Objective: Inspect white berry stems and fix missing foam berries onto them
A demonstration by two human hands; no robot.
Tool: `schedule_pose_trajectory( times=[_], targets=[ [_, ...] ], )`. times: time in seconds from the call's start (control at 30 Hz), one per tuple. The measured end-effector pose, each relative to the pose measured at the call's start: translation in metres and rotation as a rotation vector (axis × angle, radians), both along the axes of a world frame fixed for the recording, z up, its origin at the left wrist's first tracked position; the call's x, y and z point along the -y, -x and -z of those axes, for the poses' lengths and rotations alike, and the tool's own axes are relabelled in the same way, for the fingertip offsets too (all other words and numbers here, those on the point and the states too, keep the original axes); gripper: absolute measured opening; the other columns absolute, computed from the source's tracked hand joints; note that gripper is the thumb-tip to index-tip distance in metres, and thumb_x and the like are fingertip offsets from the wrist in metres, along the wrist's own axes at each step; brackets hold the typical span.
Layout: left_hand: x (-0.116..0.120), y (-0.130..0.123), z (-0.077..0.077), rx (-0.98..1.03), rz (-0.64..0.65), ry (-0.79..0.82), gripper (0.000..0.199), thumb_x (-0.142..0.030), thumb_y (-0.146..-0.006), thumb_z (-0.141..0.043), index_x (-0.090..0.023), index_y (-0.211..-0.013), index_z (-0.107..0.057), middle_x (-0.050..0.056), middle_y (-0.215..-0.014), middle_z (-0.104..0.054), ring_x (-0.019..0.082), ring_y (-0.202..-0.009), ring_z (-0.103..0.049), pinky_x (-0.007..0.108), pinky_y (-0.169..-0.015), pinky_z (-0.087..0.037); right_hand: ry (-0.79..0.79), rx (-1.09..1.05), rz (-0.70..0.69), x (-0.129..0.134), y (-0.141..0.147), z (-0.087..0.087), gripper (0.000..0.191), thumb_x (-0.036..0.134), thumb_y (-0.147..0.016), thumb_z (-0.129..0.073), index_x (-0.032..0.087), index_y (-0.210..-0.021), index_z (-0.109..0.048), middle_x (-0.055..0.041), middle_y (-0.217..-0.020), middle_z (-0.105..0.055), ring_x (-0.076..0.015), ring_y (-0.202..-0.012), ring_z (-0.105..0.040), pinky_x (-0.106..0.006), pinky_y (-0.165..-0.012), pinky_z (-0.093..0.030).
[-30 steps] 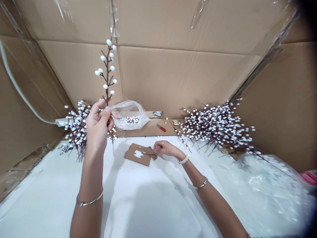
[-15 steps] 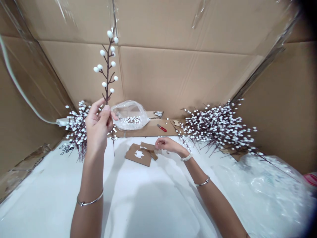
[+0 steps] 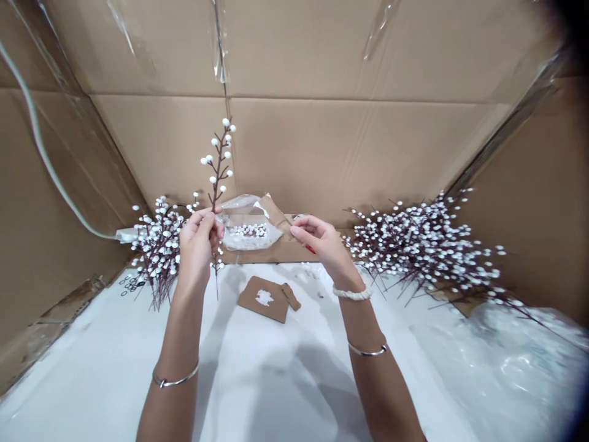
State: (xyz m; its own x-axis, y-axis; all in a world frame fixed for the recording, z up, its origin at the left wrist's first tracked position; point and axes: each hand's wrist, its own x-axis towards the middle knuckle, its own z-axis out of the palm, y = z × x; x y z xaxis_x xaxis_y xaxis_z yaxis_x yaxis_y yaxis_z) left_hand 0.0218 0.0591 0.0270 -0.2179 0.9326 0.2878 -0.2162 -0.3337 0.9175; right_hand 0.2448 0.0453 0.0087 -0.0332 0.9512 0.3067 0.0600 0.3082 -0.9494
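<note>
My left hand (image 3: 197,245) pinches a thin brown stem with white berries (image 3: 218,161), holding it upright. My right hand (image 3: 322,242) is raised and grips a torn piece of brown cardboard (image 3: 273,215) between its fingertips, in front of a clear plastic bag of white beads (image 3: 251,232). On the white table surface lies a brown cardboard sheet with a white patch (image 3: 262,299), a small cardboard strip (image 3: 291,296) next to it. A red-handled cutter (image 3: 309,248) is mostly hidden behind my right hand.
Large bunches of white-berried stems lie at left (image 3: 159,252) and right (image 3: 423,252). Black rings (image 3: 131,283) sit at the left edge. Crumpled clear plastic (image 3: 506,368) lies at front right. Cardboard walls (image 3: 345,153) and a white cable (image 3: 46,153) surround the table.
My right hand has lifted from the table with a cardboard piece in its fingers. My left hand has lowered the stem slightly and moved right. The view has shifted a little.
</note>
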Motion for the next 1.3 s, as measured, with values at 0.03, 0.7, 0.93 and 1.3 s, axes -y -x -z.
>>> schedule_pose_trajectory(
  times=[0.03,0.7,0.93,1.3],
  targets=[
    [0.0,-0.001,0.001,-0.01,0.006,-0.011,0.017,-0.031,-0.081,-0.062,-0.016,-0.089,-0.064,-0.003,-0.052,-0.051,0.003,-0.037,-0.021,0.019,-0.037,-0.01,-0.042,-0.018,0.008,0.003,0.004,-0.003,0.025,0.041,-0.078,-0.068,0.017,-0.085,-0.062,0.0006,-0.077,-0.061,-0.0084,-0.069,-0.053,-0.022,-0.066,-0.044],
    [0.005,-0.015,0.002,-0.079,0.106,-0.068,0.027,-0.037,-0.077,-0.071,-0.02,-0.089,-0.054,-0.002,-0.06,-0.062,0.004,-0.038,-0.03,0.02,-0.039,-0.018,-0.362,0.113,0.135,0.007,0.019,-0.006,0.013,0.033,-0.086,-0.063,0.02,-0.086,-0.062,0.0,-0.082,-0.063,-0.0106,-0.075,-0.056,-0.026,-0.074,-0.047],
    [0.007,-0.017,0.001,-0.09,0.12,-0.058,0.026,-0.036,-0.078,-0.07,-0.02,-0.089,-0.054,-0.001,-0.061,-0.061,0.004,-0.038,-0.028,0.021,-0.039,-0.016,-0.365,0.13,0.153,0.006,0.018,-0.005,0.013,0.033,-0.086,-0.063,0.02,-0.086,-0.062,-0.0001,-0.081,-0.063,-0.0111,-0.075,-0.055,-0.026,-0.073,-0.047],
    [0.008,-0.015,0.0,-0.103,0.124,-0.061,0.025,-0.037,-0.078,-0.07,-0.02,-0.089,-0.056,-0.001,-0.06,-0.061,0.004,-0.038,-0.027,0.021,-0.039,-0.016,-0.361,0.145,0.157,0.005,0.018,-0.004,0.013,0.034,-0.087,-0.062,0.02,-0.086,-0.062,-0.0001,-0.082,-0.063,-0.011,-0.076,-0.055,-0.026,-0.075,-0.047]
  ],
)
